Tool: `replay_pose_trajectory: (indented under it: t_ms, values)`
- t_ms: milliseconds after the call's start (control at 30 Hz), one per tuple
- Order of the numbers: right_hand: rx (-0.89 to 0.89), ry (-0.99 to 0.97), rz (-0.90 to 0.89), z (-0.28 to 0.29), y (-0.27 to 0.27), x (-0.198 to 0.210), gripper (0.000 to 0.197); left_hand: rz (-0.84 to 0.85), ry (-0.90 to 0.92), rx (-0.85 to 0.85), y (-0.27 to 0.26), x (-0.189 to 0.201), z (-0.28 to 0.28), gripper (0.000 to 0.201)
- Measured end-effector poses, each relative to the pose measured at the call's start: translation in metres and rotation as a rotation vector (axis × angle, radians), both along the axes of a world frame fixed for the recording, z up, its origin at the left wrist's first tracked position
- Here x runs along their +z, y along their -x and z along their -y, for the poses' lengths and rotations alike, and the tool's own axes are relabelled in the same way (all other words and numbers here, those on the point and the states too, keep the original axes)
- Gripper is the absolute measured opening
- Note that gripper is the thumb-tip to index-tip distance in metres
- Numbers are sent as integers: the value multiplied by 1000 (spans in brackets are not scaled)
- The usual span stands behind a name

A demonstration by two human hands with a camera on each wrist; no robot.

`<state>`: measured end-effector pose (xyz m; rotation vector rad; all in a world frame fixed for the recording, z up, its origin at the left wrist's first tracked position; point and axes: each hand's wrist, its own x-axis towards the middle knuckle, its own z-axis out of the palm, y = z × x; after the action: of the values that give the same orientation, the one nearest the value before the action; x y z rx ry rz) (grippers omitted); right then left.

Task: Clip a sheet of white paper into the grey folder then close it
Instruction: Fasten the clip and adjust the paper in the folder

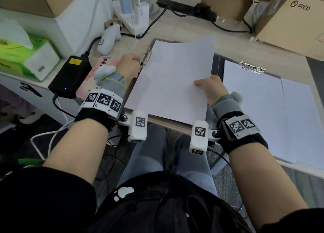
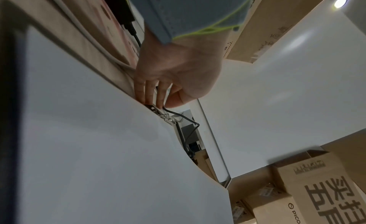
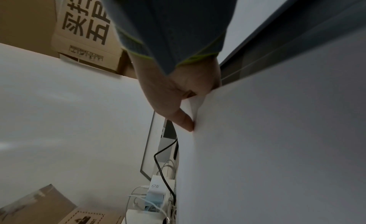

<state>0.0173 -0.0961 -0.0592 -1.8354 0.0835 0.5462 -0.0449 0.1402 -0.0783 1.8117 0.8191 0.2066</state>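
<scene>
The grey folder (image 1: 217, 66) lies open on the table, mostly covered by a white sheet (image 1: 171, 78). Its metal clip (image 1: 147, 56) sits along the left edge. My left hand (image 1: 130, 62) is at that clip; in the left wrist view the fingers (image 2: 150, 92) and thumb pinch the clip (image 2: 158, 113), with the sheet (image 2: 99, 149) right against it. My right hand (image 1: 210, 89) pinches the sheet's right edge, thumb on top. In the right wrist view the thumb of that hand (image 3: 178, 89) presses the slightly lifted sheet (image 3: 277, 149). The sheet's far corner curls upward.
To the right lies a stack of white paper (image 1: 254, 106) under a second metal clip (image 1: 252, 68). On the left are a black power adapter (image 1: 70, 75), a pink phone (image 1: 93, 78), a white controller (image 1: 109, 39) and a green tissue box (image 1: 22, 55). Cardboard boxes (image 1: 289, 22) and cables line the back.
</scene>
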Motion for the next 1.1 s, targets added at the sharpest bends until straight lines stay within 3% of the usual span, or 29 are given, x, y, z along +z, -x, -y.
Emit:
replay_pose_trajectory:
  t_ms: [167,267,367,500,667,800,967,1100]
  values:
    - [8,-65,-24,1,-1,-1,22,-13,74,-118,-15,12,0,27]
    - [10,-79,3,0,1,-5,27,47,151,-83,-16,17,0,22]
    - [6,-69,49,-3,2,-7,32,202,285,19,-19,9,-4,41]
    - [18,-45,78,-4,3,-9,31,216,286,23,-16,8,-5,58]
    - [9,-52,92,-4,2,-16,31,133,250,-89,-18,12,-4,64]
    - [7,-53,102,-4,2,-18,31,185,235,-89,-19,15,0,65]
    - [1,-31,121,-6,0,-20,33,340,343,44,-9,15,2,45]
    - [11,-21,118,-6,-1,-21,32,317,443,164,8,8,-2,26]
